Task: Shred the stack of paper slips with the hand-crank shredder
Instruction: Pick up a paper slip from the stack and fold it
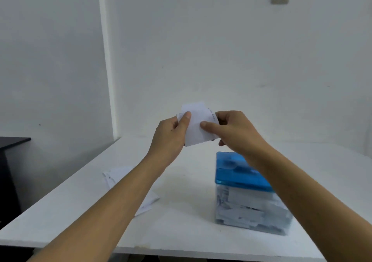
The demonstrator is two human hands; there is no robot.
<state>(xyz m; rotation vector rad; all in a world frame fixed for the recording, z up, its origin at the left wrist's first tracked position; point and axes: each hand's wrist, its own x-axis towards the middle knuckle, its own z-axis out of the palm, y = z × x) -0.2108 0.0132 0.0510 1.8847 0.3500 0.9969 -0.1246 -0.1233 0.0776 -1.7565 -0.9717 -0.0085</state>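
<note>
We pinch a small bundle of white paper slips (pixel 196 124) between our left hand (pixel 171 133) and right hand (pixel 233 130), raised above the blue-lidded clear plastic shredder (pixel 239 174); loose white slips (pixel 118 176) lie under our left forearm.

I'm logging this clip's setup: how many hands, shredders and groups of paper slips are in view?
Hands: 2, the left hand and the right hand, both pinching paper.
Shredders: 1, the blue-lidded shredder.
Groups of paper slips: 2, the held slips and the loose slips on the table.
Total: 5.
</note>
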